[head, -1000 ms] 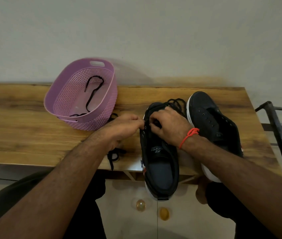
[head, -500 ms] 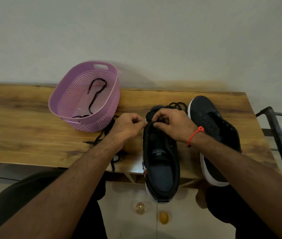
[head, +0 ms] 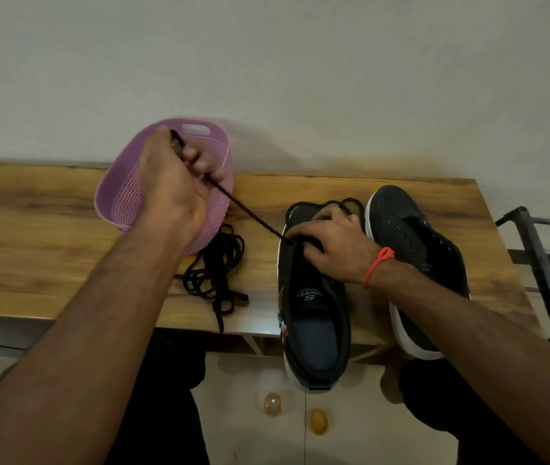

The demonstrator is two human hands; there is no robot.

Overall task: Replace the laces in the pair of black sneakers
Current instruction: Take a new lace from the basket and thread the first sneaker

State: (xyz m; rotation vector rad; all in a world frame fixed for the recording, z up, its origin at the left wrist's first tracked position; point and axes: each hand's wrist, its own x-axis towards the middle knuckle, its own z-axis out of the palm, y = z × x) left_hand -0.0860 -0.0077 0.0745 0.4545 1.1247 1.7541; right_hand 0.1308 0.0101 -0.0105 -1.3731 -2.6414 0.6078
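Black lace (head: 250, 214), pulled straight and taut, runs from the left hand (head: 174, 182) down to the near sneaker (head: 314, 317). The left hand is raised in front of the basket, fingers curled round the lace, whose end sticks out above the fist. At its lower end the lace meets the left edge of the sneaker's upper, right at the fingertips of the right hand (head: 330, 246).

The right hand lies on top of that sneaker, fingers bent and pressing down over the eyelet area; whether they pinch the lace itself I cannot tell. A red band (head: 379, 265) circles its wrist. Beyond its fingers, loose loops of lace (head: 324, 204) lie over the toe of the shoe.

The sneaker under the right hand points away from the person, its heel hanging past the near edge of the wooden desk (head: 32, 236). Just to the right of that hand stands the second sneaker (head: 408, 236), black with a white sole, its eyelets bare, also overhanging the edge.

Behind the left hand sits a purple plastic basket (head: 122, 199). Below that hand's wrist, a bundle of black laces (head: 215, 270) lies on the desk, one end dangling over the edge. Far right of both hands is a dark metal frame (head: 535, 260).
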